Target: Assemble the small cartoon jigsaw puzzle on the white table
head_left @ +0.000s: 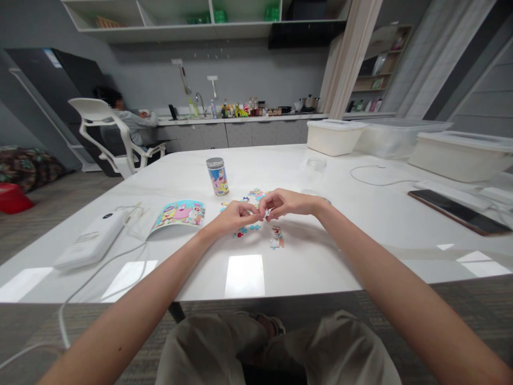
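Note:
My left hand (237, 218) and my right hand (287, 204) meet above the white table, fingertips pinched together around a small pale jigsaw puzzle piece (267, 213). Whether it is one piece or two joined ones is too small to tell. Just below my right hand lies a small joined cluster of puzzle pieces (275, 238). Loose colourful puzzle pieces (245, 232) are scattered under and behind my hands, partly hidden by them. A curled cartoon picture sheet (178, 215) rests left of my left hand. Behind it stands a cartoon-printed can (217, 176) with a metal lid.
A white power bank (94, 239) with cables lies at the left. A clear jar (316, 174) stands behind my right hand. At right are a phone (459, 211) and lidded storage boxes (334, 137). A person (134, 125) sits by a white chair (100, 120) in the background.

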### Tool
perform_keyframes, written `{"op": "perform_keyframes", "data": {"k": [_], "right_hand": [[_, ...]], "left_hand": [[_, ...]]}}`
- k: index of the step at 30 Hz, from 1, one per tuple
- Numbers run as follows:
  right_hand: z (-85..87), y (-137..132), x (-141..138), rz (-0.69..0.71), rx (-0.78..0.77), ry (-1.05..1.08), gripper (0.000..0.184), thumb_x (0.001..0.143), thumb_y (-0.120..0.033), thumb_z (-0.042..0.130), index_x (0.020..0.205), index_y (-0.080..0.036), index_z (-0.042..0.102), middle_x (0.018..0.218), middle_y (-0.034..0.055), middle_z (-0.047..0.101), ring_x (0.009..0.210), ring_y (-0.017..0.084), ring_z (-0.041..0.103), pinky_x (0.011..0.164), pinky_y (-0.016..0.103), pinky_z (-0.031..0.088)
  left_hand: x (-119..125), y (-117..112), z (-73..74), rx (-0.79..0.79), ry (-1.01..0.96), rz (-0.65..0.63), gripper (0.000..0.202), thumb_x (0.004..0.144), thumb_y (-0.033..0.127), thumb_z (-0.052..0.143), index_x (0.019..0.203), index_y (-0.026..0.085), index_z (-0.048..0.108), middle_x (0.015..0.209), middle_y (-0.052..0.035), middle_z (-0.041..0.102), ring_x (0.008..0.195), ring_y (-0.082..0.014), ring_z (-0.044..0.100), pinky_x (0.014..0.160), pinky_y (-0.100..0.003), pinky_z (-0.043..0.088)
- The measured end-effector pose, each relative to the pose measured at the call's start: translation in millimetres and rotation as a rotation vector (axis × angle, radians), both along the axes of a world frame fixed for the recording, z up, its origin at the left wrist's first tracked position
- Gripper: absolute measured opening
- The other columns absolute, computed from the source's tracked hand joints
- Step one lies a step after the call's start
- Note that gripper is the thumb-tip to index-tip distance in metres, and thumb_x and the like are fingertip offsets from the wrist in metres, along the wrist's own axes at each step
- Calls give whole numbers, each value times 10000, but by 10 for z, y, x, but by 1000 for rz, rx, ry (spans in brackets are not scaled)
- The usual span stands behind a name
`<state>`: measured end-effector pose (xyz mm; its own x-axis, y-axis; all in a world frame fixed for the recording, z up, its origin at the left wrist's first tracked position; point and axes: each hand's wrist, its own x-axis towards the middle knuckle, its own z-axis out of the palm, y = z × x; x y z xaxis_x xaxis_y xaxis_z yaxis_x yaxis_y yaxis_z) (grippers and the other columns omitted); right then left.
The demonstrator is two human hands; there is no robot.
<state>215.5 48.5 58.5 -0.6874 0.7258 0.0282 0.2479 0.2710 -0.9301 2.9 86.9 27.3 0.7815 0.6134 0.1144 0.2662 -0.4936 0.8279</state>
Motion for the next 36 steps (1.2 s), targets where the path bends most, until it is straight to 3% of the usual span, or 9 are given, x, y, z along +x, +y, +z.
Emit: {"op": "perform_keyframes", "data": {"k": [12,21,28,31,36], "right_hand": [[65,-25,9,-80,81,-102,175,714,-223,729,883,-182,752,941,43,691,856,156,596,751,288,454],[26,0,-16,-46,108,-146,150,706,-273,749,829,-186,745,940,37,684,920,173,599,854,324,446],[18,-7,-28,-53,15,-68,229,668,-202,767,853,-171,636,883,15,638,815,136,572,742,287,445],[16,-4,-6,-47,-22,-8,255,726,-237,737,929,-175,595,895,22,635,783,124,572,665,259,416],[-13,36,43,-53,21,-124,174,823,-318,652,897,-161,640,756,6,636,685,111,552,594,248,348]], "left_hand": [[-1,33,-21,-101,-42,53,505,717,586,671,819,92,673,433,100,267,418,-39,169,421,-222,86],[-3,28,-5,-106,-3,34,418,723,528,697,769,115,646,409,111,253,395,-36,166,416,-229,77],[-1,7,23,-119,-56,-2,341,752,474,679,757,150,574,413,117,277,393,-35,171,407,-205,98],[-13,21,12,-112,-63,-10,327,764,466,665,765,157,559,414,119,275,392,-34,168,404,-197,100],[-14,30,-8,-51,11,-60,266,785,408,649,773,152,578,418,116,279,385,-33,183,402,-192,115]]}}
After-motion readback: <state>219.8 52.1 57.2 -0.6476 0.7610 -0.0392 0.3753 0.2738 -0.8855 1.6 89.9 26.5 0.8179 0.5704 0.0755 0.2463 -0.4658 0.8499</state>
